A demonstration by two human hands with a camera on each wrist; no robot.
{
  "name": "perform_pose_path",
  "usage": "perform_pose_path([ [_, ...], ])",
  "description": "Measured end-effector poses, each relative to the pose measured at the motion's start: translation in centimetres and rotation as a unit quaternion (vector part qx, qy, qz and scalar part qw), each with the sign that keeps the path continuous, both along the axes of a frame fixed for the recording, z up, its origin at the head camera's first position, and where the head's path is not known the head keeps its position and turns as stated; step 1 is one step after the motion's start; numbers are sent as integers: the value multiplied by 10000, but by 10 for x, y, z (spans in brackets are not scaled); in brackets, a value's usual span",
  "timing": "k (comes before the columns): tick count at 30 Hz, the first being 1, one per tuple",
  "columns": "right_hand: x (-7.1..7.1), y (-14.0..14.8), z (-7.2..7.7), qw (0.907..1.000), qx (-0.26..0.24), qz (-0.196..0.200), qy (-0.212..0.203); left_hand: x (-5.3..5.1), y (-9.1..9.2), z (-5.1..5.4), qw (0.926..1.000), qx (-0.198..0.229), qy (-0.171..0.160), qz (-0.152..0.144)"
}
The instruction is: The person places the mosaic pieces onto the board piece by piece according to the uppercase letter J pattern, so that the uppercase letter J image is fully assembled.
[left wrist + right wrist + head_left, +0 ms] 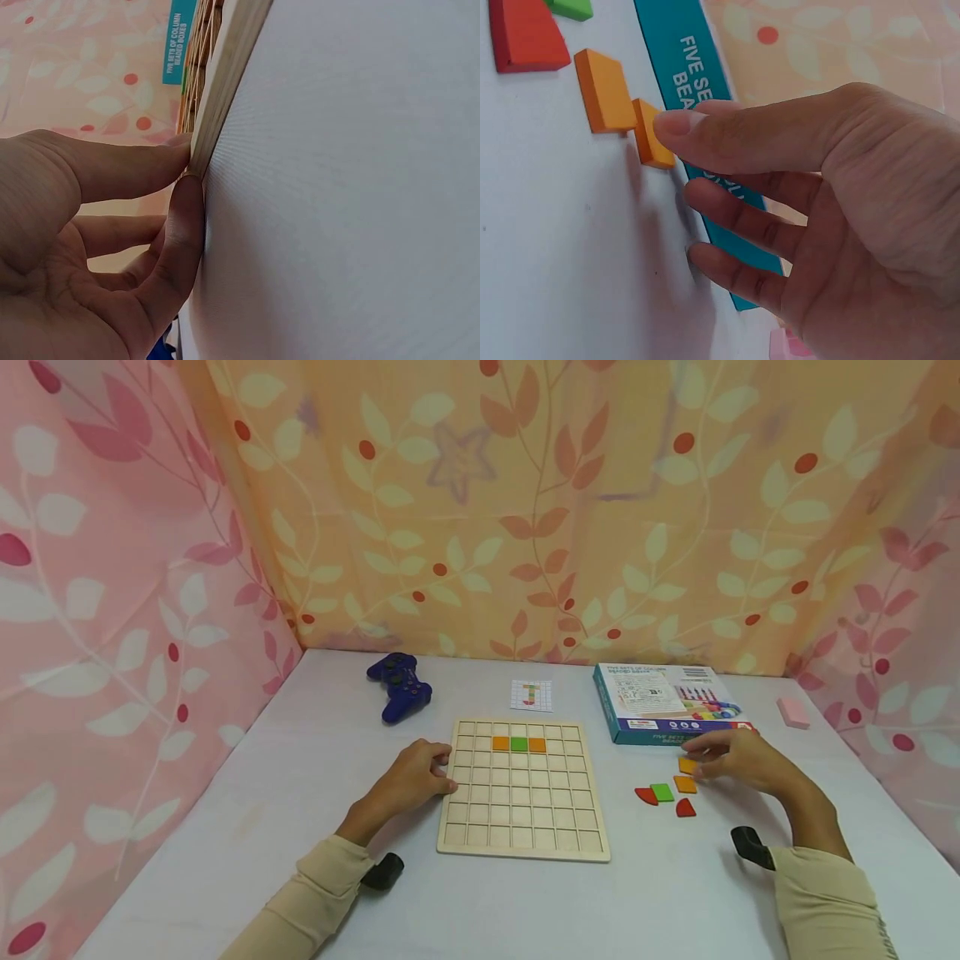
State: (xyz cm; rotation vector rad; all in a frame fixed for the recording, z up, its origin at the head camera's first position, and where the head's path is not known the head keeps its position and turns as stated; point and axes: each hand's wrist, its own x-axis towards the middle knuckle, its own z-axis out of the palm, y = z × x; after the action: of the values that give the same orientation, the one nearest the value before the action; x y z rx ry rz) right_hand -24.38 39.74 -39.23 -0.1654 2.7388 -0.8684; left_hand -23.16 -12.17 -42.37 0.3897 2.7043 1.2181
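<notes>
The left hand (408, 777) (105, 232) pinches the left edge of a wooden grid board (525, 856) between thumb and fingers. In the board's second row from the back, an orange, a green (519, 744) and an orange square lie side by side. The right hand (742, 760) (840, 195) hovers with loosely bent fingers over the farther loose orange piece (686, 766) (649, 142), its thumb partly covering it; contact cannot be told. Beside it are another orange piece (685, 785) (606, 91), a green square (662, 792) and two red pieces (686, 808) (526, 41).
Behind the board lies a small grid card (531, 695) with a coloured J-like figure. A blue game controller (405, 693) is at the back left, a flat box (652, 731) at the back right, and a pink block (792, 712) farther right. Patterned curtains surround the table.
</notes>
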Motion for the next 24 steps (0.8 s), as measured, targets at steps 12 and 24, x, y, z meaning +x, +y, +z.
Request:
perform_pose_path([
  [12,0,-1,-5,9998,169,12,63,0,0,0,10000,2,-37,65],
  [24,0,-3,-1,9995,309,-54,-49,1,1,0,10000,0,-36,91],
])
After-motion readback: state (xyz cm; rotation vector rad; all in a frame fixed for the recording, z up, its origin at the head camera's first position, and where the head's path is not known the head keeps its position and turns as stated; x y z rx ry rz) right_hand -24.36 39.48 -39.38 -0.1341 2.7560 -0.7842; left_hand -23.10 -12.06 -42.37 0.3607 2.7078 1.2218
